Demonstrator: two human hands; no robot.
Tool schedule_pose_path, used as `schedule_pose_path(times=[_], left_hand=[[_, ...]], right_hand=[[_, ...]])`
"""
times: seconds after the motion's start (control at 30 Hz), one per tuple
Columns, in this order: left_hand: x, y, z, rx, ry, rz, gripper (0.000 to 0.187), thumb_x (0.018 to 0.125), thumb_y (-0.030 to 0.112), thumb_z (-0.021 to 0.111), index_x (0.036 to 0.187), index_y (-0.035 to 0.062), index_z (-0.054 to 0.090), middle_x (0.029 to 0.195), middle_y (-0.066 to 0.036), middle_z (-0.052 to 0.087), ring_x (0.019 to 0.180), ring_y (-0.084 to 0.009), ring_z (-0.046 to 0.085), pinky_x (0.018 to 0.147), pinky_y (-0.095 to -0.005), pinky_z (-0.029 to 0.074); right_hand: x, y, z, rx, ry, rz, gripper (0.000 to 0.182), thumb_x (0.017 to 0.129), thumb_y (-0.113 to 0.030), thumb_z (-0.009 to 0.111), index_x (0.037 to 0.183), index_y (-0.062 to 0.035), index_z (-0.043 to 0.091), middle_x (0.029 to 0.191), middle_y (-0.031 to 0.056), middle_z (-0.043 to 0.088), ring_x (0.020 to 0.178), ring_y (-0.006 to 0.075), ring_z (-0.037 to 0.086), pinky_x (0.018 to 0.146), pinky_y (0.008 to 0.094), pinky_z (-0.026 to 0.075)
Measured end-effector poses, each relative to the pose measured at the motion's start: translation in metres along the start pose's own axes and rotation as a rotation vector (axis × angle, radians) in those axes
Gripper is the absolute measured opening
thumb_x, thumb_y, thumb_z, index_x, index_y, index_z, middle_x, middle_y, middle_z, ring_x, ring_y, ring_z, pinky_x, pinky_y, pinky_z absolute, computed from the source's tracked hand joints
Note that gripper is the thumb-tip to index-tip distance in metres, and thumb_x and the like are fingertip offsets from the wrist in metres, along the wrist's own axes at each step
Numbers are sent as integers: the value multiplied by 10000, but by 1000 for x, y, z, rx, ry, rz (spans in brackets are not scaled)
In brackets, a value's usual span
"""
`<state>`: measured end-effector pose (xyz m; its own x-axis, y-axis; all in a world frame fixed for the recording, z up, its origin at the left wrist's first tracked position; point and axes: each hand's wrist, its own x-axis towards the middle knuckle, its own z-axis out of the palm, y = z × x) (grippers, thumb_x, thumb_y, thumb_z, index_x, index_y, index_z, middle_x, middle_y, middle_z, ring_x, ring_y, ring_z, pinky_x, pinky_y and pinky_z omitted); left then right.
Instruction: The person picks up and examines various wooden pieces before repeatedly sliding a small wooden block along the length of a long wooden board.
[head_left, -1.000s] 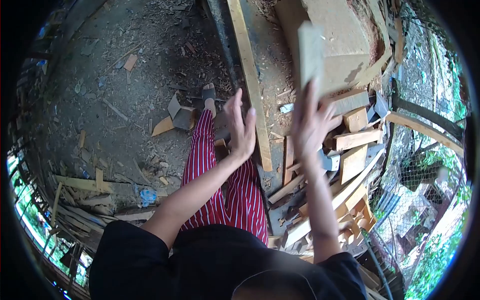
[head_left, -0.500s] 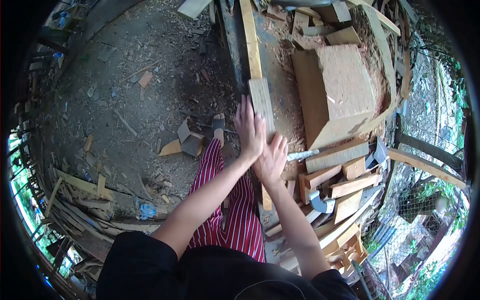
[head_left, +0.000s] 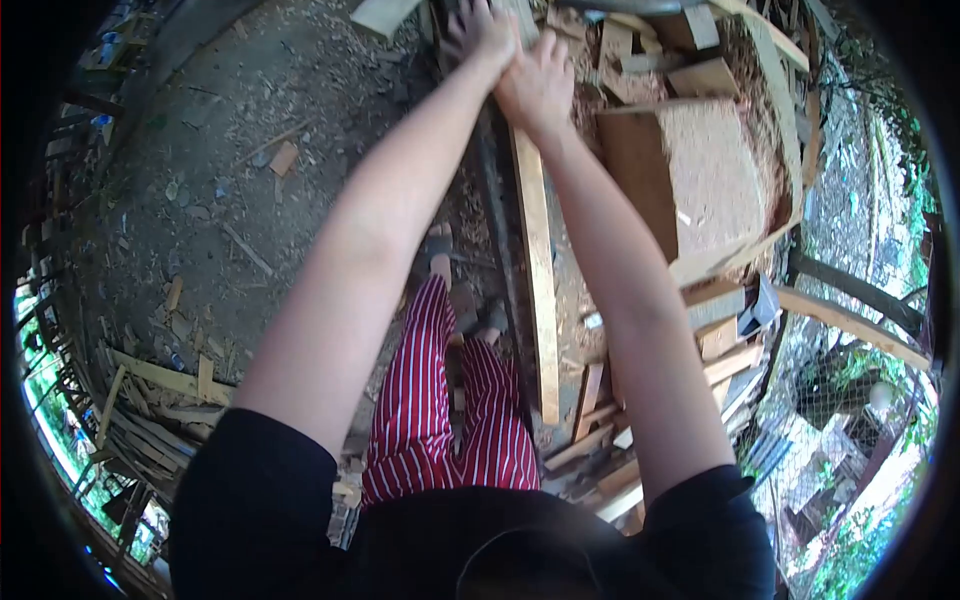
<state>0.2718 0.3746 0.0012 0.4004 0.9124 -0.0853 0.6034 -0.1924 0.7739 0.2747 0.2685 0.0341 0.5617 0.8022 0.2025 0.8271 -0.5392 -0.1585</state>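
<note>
- A flat, grey-brown wooden board (head_left: 523, 13) sits right at the hands, mostly covered by them and cut off by the upper edge of the view.
- A long, narrow, pale yellow-brown wooden strip (head_left: 541, 300) runs from beneath the grip back toward the body.
- The board looks stiff, fairly light and dry: unlikely to slip or break, though its edges might splinter. Its two long sides seem the surest hold.
- The left hand (head_left: 483, 38) is palm down, fingers spread on the left of the board.
- The right hand (head_left: 540, 82) lies against it, fingers pointing forward.
- Contact is hidden, so whether either hand is closed around the board cannot be told.
- Both bare arms reach far forward, nearly straight, meeting in a narrow V.
- Right of the grip stands a large, tan wooden block (head_left: 712, 165); well behind the grip are red-and-white striped trousers (head_left: 410, 430).
</note>
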Motion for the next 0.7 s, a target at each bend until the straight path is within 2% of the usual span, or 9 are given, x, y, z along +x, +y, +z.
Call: schedule_pose_path(times=[0.07,0.17,0.2,0.23,0.3,0.4,0.43,0.57,0.7], left_hand=[[20,6,6,34,-25,-96,640,968,481,407,1516,175,277,1599,-38,231,1467,-328,148,1138,-621,94],[-3,-1,12,35,-13,-111,644,969,489,402,1511,162,282,1595,-53,235,1459,-341,162,1144,-601,111],[-24,-14,16,68,16,-19,642,970,502,391,1507,164,290,1586,-66,253,1452,-337,180,1144,-592,120],[-50,-24,19,96,46,72,641,971,515,379,1503,166,297,1577,-79,272,1445,-333,197,1143,-584,129],[-129,-20,-1,-16,12,152,555,979,391,377,1489,173,339,1584,-85,251,1435,-375,215,1118,-670,89],[-258,-38,-21,68,-40,316,584,1012,357,343,1521,80,271,1587,-161,222,1423,-397,220,1146,-508,149],[-300,-36,-33,14,-92,320,594,986,327,374,1513,69,284,1599,-152,184,1436,-395,201,1138,-621,86],[-454,-61,-56,14,-269,221,636,968,298,411,1507,7,242,1601,-183,145,1466,-394,124,1160,-608,33],[-494,-72,-75,34,-324,143,638,982,274,396,1514,-8,188,1573,-240,169,1449,-418,153,1155,-598,67]], right_hand=[[12,6,11,-37,-22,-19,604,873,-313,533,1444,-186,381,1153,221,507,1095,403,508,863,482,490],[-11,4,-12,121,-214,97,521,921,-307,470,1412,-131,457,1359,232,444,1184,402,484,954,470,451],[-38,8,2,14,-36,58,539,917,-292,467,1429,-130,430,1294,228,475,1152,393,498,920,470,468],[-58,11,5,-97,143,13,557,913,-278,463,1447,-128,403,1229,225,506,1120,384,512,885,470,485],[-117,6,-36,92,-50,100,710,855,-268,553,1511,-186,294,1195,249,509,1127,401,506,917,473,448],[-236,9,-61,68,-175,181,764,856,-238,545,1549,-196,227,1283,287,466,1175,442,490,982,504,399],[-279,8,-75,127,-258,236,772,847,-222,553,1549,-178,233,1300,294,451,1188,452,475,1025,500,366],[-430,2,-119,71,-389,245,687,846,-223,560,1500,-144,366,1209,258,455,990,382,477,897,459,393],[-466,-5,-128,98,-398,210,609,844,-243,576,1438,-176,461,1194,235,453,946,360,475,868,443,406]])
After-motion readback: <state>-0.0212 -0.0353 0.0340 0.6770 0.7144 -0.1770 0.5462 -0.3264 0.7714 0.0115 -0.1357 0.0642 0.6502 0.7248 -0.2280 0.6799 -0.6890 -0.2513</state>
